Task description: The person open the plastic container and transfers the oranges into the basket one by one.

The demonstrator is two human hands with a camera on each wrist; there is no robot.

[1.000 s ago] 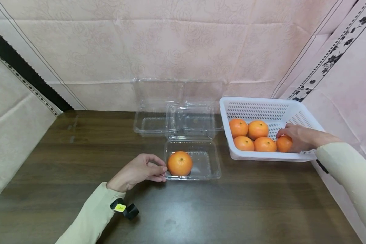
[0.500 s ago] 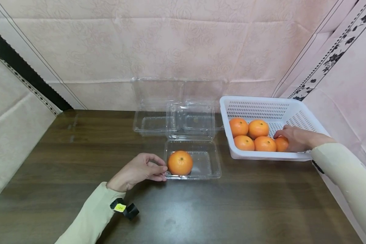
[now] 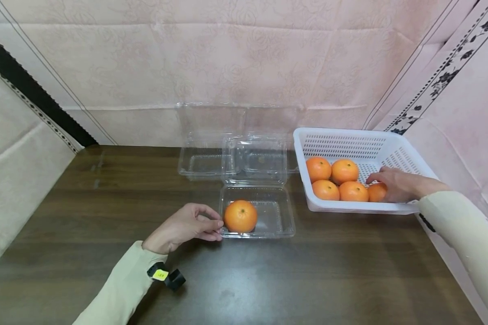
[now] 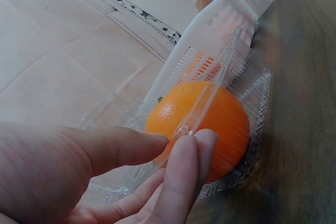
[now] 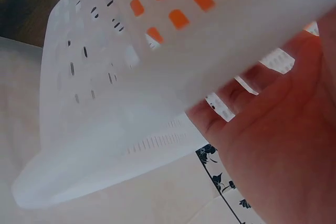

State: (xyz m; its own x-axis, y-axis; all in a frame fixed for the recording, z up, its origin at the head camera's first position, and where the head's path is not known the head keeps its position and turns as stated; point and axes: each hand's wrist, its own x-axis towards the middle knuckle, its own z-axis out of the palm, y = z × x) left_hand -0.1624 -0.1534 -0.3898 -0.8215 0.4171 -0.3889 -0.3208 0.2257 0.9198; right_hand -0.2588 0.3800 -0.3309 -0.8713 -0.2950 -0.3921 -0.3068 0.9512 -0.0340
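Lower centre of the head view: the left hand [image 3: 181, 227] pinches the near-left rim of an open clear box [image 3: 273, 229] between thumb and fingertips [image 4: 185, 153], apparently steadying it; one orange [image 3: 240, 216] sits in its left half. Right of the frame: the right hand [image 3: 392, 184] reaches into the white basket [image 3: 345, 145], fingers curled over the rightmost orange [image 3: 375, 192] beside four others. Upper centre: empty clear boxes [image 3: 211, 155] stand open on the wooden table [image 3: 268, 280].

My head camera looks down on the bench [image 3: 105, 203]; both wrist cameras sit close, sharing its white basket [image 3: 349, 144] [image 4: 210, 40] [image 5: 157, 77].
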